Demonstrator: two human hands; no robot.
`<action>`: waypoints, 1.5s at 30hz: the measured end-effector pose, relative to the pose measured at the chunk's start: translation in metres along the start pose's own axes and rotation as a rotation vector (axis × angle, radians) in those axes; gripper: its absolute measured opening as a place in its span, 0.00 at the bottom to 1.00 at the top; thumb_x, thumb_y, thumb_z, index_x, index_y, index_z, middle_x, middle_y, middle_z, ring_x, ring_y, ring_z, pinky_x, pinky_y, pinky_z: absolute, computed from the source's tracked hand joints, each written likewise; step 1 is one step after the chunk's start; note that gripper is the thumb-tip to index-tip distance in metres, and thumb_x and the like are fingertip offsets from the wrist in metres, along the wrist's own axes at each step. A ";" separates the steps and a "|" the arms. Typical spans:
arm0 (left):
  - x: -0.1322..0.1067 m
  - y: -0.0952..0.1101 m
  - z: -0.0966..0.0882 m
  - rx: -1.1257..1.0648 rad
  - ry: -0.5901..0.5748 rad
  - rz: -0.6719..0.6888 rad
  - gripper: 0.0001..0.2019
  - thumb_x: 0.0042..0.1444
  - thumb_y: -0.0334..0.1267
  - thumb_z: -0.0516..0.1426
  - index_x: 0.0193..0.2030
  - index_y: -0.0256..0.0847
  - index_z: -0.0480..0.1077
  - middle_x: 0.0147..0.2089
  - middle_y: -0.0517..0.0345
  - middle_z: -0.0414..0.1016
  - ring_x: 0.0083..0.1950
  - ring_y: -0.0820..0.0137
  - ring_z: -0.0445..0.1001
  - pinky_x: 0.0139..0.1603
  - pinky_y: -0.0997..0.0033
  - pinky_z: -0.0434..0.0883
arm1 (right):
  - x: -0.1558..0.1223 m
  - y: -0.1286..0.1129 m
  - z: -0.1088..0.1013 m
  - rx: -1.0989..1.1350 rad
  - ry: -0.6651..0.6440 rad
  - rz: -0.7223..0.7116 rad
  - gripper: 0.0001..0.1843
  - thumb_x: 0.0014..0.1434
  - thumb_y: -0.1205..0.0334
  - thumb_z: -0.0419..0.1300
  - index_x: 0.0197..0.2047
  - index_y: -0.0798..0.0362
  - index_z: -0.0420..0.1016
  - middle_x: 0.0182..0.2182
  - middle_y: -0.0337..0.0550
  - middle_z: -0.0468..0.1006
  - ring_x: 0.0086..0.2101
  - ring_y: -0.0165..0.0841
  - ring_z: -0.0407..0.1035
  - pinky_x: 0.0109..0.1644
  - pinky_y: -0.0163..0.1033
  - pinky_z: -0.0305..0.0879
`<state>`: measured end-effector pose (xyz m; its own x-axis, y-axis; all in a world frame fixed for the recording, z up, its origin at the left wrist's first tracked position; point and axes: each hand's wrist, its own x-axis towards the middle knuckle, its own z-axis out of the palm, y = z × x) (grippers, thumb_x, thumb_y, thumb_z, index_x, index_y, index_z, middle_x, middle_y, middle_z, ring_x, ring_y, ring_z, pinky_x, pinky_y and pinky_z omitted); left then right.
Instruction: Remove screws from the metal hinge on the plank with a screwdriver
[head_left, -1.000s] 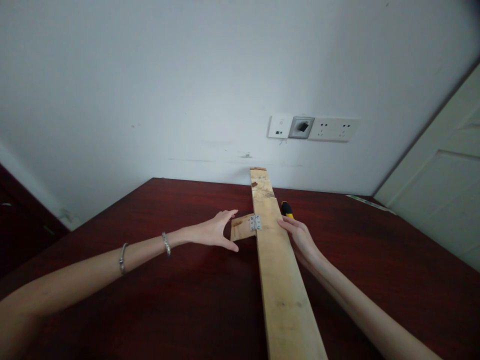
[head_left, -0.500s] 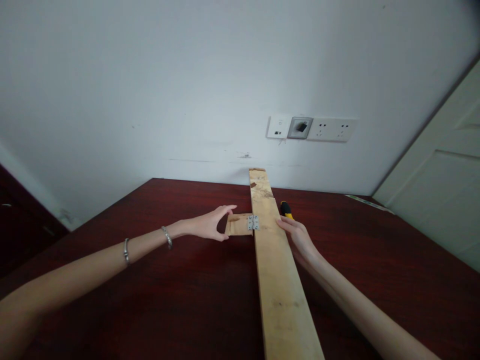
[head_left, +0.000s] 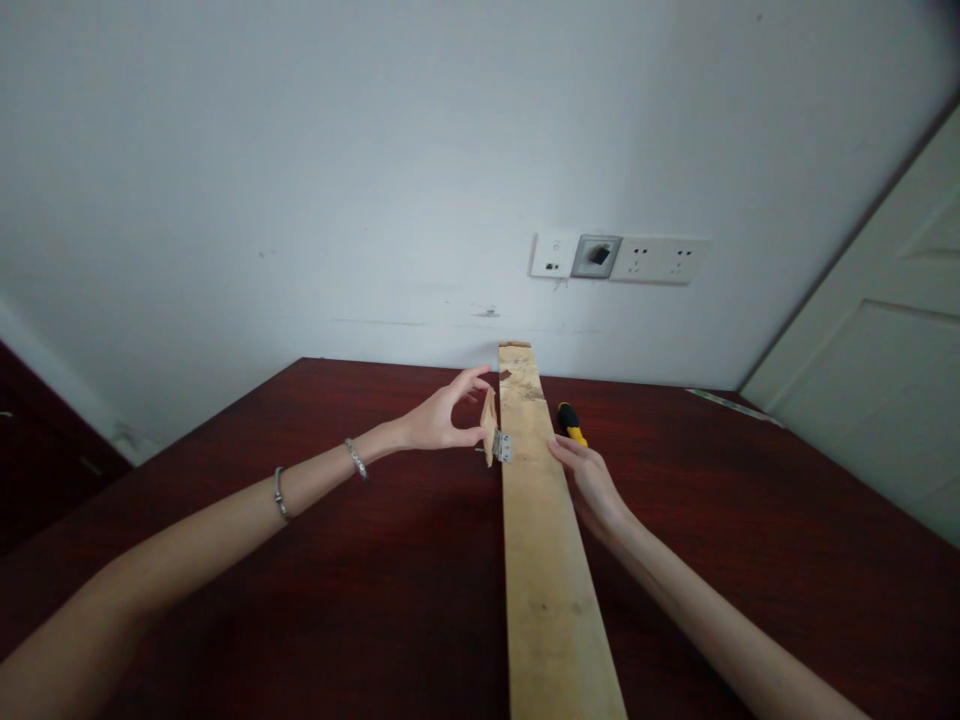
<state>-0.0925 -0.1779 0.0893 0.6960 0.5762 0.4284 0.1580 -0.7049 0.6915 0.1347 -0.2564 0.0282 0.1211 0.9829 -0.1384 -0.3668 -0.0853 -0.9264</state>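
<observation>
Head view: a long plank (head_left: 547, 540) lies over the dark red worktop (head_left: 360, 590), its far end near the wall (head_left: 337, 180). A hinge (head_left: 504, 446) joins a small block (head_left: 490, 422) to the plank's left edge, and the block is tilted up. The left hand (head_left: 439, 415) has thumb and fingers apart at the block; whether they grip it, I cannot tell. The right hand (head_left: 596, 485) is clamped on the plank's right edge, beside a black-and-yellow handle (head_left: 570, 422).

Board (head_left: 547, 540) on table (head_left: 375, 600); small block (head_left: 490, 425) at its left; tool handle (head_left: 568, 418) right; wall (head_left: 375, 180) behind.
</observation>
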 end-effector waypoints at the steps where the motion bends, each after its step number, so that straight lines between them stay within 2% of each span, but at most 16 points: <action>1: 0.004 0.003 0.005 -0.007 -0.006 0.019 0.41 0.51 0.37 0.62 0.70 0.42 0.48 0.59 0.46 0.65 0.60 0.61 0.66 0.66 0.57 0.61 | 0.000 0.000 0.000 -0.007 -0.006 -0.004 0.12 0.48 0.57 0.67 0.37 0.53 0.80 0.36 0.50 0.83 0.37 0.46 0.78 0.43 0.48 0.73; 7: 0.021 0.018 0.033 0.029 -0.090 0.020 0.45 0.50 0.41 0.65 0.70 0.40 0.47 0.60 0.42 0.64 0.60 0.58 0.66 0.62 0.55 0.64 | 0.000 0.001 0.003 0.023 -0.020 0.013 0.14 0.45 0.57 0.68 0.36 0.53 0.80 0.36 0.50 0.83 0.40 0.47 0.78 0.44 0.48 0.73; 12: 0.029 0.022 0.045 0.079 -0.163 0.021 0.45 0.49 0.43 0.66 0.70 0.40 0.48 0.59 0.42 0.65 0.60 0.59 0.66 0.63 0.55 0.62 | -0.002 -0.002 0.005 0.017 -0.039 0.011 0.18 0.44 0.58 0.67 0.40 0.53 0.80 0.35 0.48 0.83 0.40 0.47 0.78 0.43 0.47 0.73; 19: 0.033 0.024 0.050 0.133 -0.172 0.034 0.45 0.48 0.45 0.67 0.70 0.42 0.51 0.57 0.42 0.67 0.59 0.56 0.68 0.59 0.55 0.65 | -0.003 -0.005 0.007 -0.025 -0.013 -0.011 0.16 0.45 0.56 0.66 0.39 0.53 0.81 0.36 0.48 0.83 0.39 0.47 0.78 0.41 0.47 0.73; 26: 0.032 0.022 0.052 0.154 -0.213 0.040 0.44 0.47 0.44 0.68 0.69 0.38 0.54 0.59 0.41 0.67 0.61 0.54 0.66 0.62 0.56 0.62 | -0.003 -0.005 0.007 -0.028 0.023 0.006 0.17 0.44 0.59 0.65 0.39 0.52 0.81 0.37 0.49 0.83 0.40 0.49 0.77 0.42 0.48 0.72; 28: 0.034 0.020 0.050 0.148 -0.196 0.051 0.43 0.46 0.44 0.68 0.67 0.40 0.57 0.59 0.42 0.68 0.61 0.54 0.67 0.62 0.56 0.63 | -0.003 -0.006 0.006 -0.038 0.025 0.010 0.16 0.44 0.58 0.65 0.39 0.52 0.81 0.38 0.48 0.83 0.41 0.49 0.77 0.42 0.48 0.72; 30: 0.037 0.014 0.046 0.141 -0.121 0.033 0.37 0.48 0.43 0.67 0.64 0.40 0.62 0.58 0.43 0.69 0.59 0.55 0.68 0.61 0.57 0.64 | -0.003 -0.006 0.005 -0.036 0.020 0.004 0.16 0.44 0.58 0.66 0.39 0.52 0.81 0.38 0.48 0.83 0.41 0.48 0.77 0.42 0.48 0.72; 32: 0.044 0.002 0.040 0.142 0.048 -0.052 0.27 0.52 0.41 0.64 0.58 0.38 0.67 0.57 0.44 0.70 0.54 0.58 0.71 0.58 0.60 0.67 | -0.003 -0.005 0.005 -0.027 0.011 -0.009 0.16 0.43 0.59 0.66 0.39 0.52 0.81 0.37 0.48 0.83 0.40 0.48 0.77 0.41 0.47 0.71; 34: 0.050 -0.014 0.033 0.154 0.286 -0.208 0.19 0.53 0.36 0.62 0.53 0.37 0.71 0.52 0.46 0.73 0.47 0.62 0.73 0.51 0.63 0.71 | -0.002 -0.005 0.004 -0.021 0.003 -0.015 0.16 0.43 0.59 0.67 0.38 0.52 0.81 0.36 0.48 0.83 0.38 0.47 0.77 0.40 0.46 0.71; 36: 0.053 -0.030 0.030 0.101 0.397 -0.392 0.17 0.52 0.36 0.63 0.49 0.34 0.72 0.45 0.47 0.74 0.39 0.65 0.74 0.43 0.66 0.73 | -0.003 -0.006 0.005 -0.012 -0.001 -0.011 0.17 0.43 0.59 0.67 0.39 0.52 0.81 0.36 0.48 0.83 0.37 0.46 0.77 0.39 0.45 0.71; 37: 0.053 -0.036 0.029 0.013 0.398 -0.498 0.17 0.52 0.38 0.64 0.48 0.33 0.72 0.42 0.47 0.75 0.35 0.66 0.74 0.37 0.67 0.74 | -0.003 -0.006 0.005 -0.008 -0.002 -0.010 0.17 0.42 0.60 0.67 0.39 0.52 0.81 0.36 0.47 0.83 0.37 0.45 0.77 0.39 0.45 0.71; 39: 0.051 -0.045 0.031 -0.234 0.264 -0.655 0.16 0.54 0.43 0.63 0.43 0.31 0.72 0.38 0.45 0.75 0.31 0.66 0.75 0.30 0.67 0.74 | -0.004 -0.007 0.006 0.003 0.000 -0.017 0.16 0.42 0.61 0.68 0.38 0.52 0.81 0.36 0.47 0.83 0.37 0.45 0.77 0.40 0.45 0.71; 41: 0.048 -0.049 0.036 -0.483 0.110 -0.709 0.17 0.57 0.46 0.60 0.39 0.30 0.73 0.35 0.44 0.76 0.30 0.65 0.76 0.29 0.67 0.74 | -0.005 -0.008 0.008 0.017 0.001 -0.023 0.15 0.42 0.62 0.68 0.36 0.52 0.81 0.36 0.47 0.83 0.38 0.44 0.77 0.42 0.44 0.71; 42: 0.047 -0.049 0.039 -0.572 0.075 -0.712 0.16 0.58 0.46 0.59 0.38 0.30 0.73 0.35 0.44 0.77 0.30 0.65 0.77 0.30 0.67 0.75 | -0.006 -0.009 0.009 0.024 0.001 -0.021 0.14 0.41 0.63 0.68 0.35 0.52 0.81 0.36 0.47 0.83 0.38 0.44 0.77 0.43 0.44 0.71; 43: 0.046 -0.049 0.041 -0.635 0.077 -0.713 0.15 0.59 0.44 0.58 0.38 0.30 0.73 0.35 0.44 0.77 0.30 0.66 0.77 0.30 0.67 0.75 | -0.006 -0.009 0.010 0.031 -0.002 -0.014 0.13 0.41 0.63 0.68 0.35 0.52 0.81 0.36 0.47 0.83 0.39 0.44 0.77 0.43 0.44 0.71; 45: 0.046 -0.048 0.047 -0.703 0.152 -0.714 0.11 0.60 0.40 0.58 0.39 0.31 0.74 0.34 0.46 0.78 0.29 0.69 0.77 0.30 0.69 0.75 | -0.007 -0.010 0.011 0.045 -0.008 0.000 0.12 0.42 0.63 0.68 0.34 0.52 0.81 0.36 0.46 0.84 0.38 0.43 0.77 0.42 0.43 0.71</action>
<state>-0.0354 -0.1369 0.0486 0.4954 0.8490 -0.1837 0.0201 0.2001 0.9796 0.1276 -0.2602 0.0418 0.1138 0.9842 -0.1355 -0.4082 -0.0781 -0.9095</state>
